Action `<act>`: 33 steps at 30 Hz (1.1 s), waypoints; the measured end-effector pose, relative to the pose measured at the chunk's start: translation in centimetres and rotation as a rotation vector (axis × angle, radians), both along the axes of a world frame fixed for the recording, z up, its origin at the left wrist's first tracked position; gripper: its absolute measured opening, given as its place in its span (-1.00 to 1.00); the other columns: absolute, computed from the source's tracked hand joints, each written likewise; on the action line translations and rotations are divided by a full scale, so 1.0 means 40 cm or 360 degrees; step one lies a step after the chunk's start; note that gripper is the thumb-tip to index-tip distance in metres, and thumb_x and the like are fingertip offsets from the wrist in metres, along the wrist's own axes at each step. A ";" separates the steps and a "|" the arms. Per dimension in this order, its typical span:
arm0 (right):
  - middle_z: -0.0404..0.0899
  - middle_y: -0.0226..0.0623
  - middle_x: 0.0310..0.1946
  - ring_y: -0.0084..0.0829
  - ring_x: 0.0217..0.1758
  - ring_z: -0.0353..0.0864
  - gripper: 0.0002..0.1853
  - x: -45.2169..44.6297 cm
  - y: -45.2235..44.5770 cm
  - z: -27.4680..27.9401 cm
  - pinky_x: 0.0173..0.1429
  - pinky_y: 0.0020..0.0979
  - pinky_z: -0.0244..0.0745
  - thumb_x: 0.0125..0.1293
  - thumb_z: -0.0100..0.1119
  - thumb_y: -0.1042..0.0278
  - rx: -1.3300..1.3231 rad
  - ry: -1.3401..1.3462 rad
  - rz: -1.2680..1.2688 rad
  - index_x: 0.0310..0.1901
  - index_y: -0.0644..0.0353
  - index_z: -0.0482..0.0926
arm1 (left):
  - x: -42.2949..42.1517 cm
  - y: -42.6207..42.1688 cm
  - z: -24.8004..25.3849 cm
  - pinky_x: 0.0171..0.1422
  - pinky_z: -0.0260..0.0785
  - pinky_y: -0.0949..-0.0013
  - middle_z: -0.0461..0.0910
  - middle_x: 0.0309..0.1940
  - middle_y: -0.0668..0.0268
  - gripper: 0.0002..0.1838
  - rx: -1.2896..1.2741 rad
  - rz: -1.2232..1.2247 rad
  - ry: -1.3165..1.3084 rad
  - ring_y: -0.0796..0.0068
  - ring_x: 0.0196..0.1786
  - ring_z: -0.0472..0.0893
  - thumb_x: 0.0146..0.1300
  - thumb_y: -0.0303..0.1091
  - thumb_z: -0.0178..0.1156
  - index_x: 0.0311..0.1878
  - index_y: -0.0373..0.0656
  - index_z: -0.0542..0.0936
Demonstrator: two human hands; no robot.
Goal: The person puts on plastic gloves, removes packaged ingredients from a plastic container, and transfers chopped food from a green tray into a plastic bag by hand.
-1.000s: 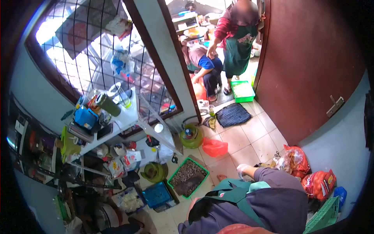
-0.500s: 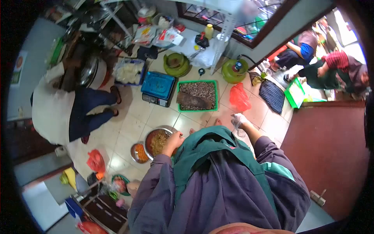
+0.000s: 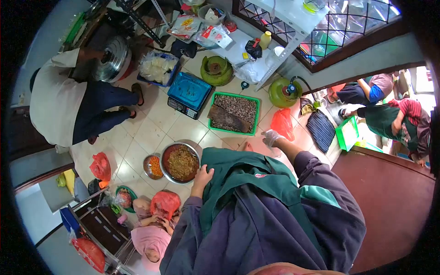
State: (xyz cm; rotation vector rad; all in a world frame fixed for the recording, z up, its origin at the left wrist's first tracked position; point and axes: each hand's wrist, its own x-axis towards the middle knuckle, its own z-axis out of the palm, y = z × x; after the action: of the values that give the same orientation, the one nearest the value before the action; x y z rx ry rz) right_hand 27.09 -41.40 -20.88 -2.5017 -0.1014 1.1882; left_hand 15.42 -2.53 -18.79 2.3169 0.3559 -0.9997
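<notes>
My left hand (image 3: 201,180) is bare and rests against the edge of my green apron (image 3: 229,172), beside a metal bowl (image 3: 197,151) of brown food; its fingers look loosely apart with nothing in them. A clear plastic glove covers my right hand (image 3: 272,138), held out low near a red plastic bag (image 3: 283,123), its fingers loose and empty. Between and beyond the hands, a green tray (image 3: 257,114) holds small pale brown pieces with a dark board on top. A smaller bowl (image 3: 149,173) of orange bits stands left of the large bowl.
A person in white (image 3: 57,105) bends by a large pot (image 3: 112,59) at left. Another person in pink (image 3: 151,238) sits at lower left. Two people are beyond the doorway at right. A blue container (image 3: 189,90) on a scale and green gas cylinders (image 3: 217,71) stand ahead.
The view has swung left and down from the doorway. Both hands are now visible; the left has moved back from the bowl's edge to the apron. The pink-clad person has come into view.
</notes>
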 end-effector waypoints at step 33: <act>0.48 -0.10 -0.02 -0.10 0.10 0.42 -0.64 0.825 0.631 0.420 0.23 -0.18 0.28 0.16 0.09 0.37 -0.0405 -0.1726 0.0149 0.03 0.16 0.49 | 0.476 0.756 -0.185 0.14 0.33 0.19 0.52 -0.01 -0.10 -0.44 -0.0282 -0.0160 0.0015 0.03 0.11 0.50 0.24 0.01 0.08 0.08 -0.33 0.45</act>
State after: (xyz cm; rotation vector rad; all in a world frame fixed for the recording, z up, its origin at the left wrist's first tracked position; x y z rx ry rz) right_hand 60.08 -16.16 -4.06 -3.0862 -0.3546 -0.2705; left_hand 34.47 27.71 -26.20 2.1885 0.1489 -1.0466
